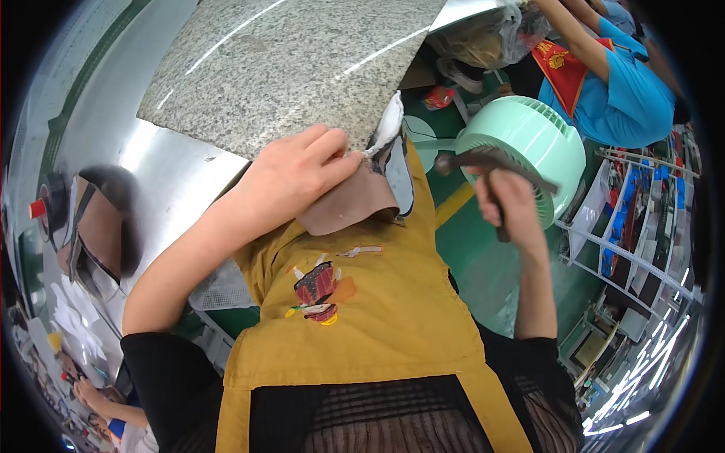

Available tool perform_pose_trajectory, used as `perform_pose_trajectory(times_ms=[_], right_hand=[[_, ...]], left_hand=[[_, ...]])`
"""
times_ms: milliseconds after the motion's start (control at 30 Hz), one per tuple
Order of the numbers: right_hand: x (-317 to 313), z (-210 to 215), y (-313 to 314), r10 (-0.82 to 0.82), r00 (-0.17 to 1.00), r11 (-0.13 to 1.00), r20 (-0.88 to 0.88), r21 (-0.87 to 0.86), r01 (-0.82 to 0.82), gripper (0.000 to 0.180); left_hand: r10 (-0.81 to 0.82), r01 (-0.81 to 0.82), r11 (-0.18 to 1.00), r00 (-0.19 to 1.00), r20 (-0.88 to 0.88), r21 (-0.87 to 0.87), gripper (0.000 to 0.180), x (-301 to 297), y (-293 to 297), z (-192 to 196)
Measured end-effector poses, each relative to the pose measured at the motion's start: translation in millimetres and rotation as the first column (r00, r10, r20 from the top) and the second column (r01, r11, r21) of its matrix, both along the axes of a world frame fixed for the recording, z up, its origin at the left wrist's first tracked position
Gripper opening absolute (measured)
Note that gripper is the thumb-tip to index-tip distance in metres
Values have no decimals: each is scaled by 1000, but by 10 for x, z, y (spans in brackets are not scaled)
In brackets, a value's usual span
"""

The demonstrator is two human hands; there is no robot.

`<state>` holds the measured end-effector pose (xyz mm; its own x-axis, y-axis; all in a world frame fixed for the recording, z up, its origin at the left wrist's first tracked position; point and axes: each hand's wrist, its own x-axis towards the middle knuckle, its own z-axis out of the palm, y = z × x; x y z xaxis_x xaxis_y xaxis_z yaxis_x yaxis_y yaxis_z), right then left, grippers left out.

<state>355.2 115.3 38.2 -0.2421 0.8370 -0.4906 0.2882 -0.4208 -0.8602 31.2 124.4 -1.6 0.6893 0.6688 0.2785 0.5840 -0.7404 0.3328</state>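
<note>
The left hand lies with its fingers curled closed on a brown leather piece, and it presses this piece against the edge of a granite slab. The fingertips pinch the upper rim of the leather, where a white lining stands up just beside them. Under the fingers the leather hangs down and touches the yellow apron of the person. A grey part of the same piece shows just right of the fingers.

The right hand is closed around the handle of a hammer. The handle goes down through the fist, and the dark head is above the fingers, pointing to the left, toward the leather. The hammer head is in the air, apart from the leather and from the left hand; a gap with green floor is between them.

Behind the right fingers stands a mint green fan, very near the hammer head in the picture. Beyond the fan a person in a blue shirt is seen. Far left of the left hand, on the steel table, lies another leather piece, brown and black.
</note>
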Motion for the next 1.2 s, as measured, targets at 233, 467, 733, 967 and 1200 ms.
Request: perform_pose_trajectory(times_ms=[233,467,733,967,1200], right_hand=[[117,-576,-384,53,916,987,398,120,-109,25],[131,-565,-365,59,941,992,333,85,-92,24],[-334,213,-142,32,998,975,59,217,-44,19],[-745,334,141,413,898,811,153,388,-439,20],[-878,317,343,509,735,573,448,462,-678,30]], left_hand=[[6,-6,999,1000,13,35,37,14,-10,-18],[15,-16,997,1000,12,81,35,-2,-23,-42],[-52,50,985,999,8,163,31,-25,4,-80],[-28,14,986,996,83,168,31,-41,-5,-182],[-32,17,987,995,96,161,30,-53,-11,-184]])
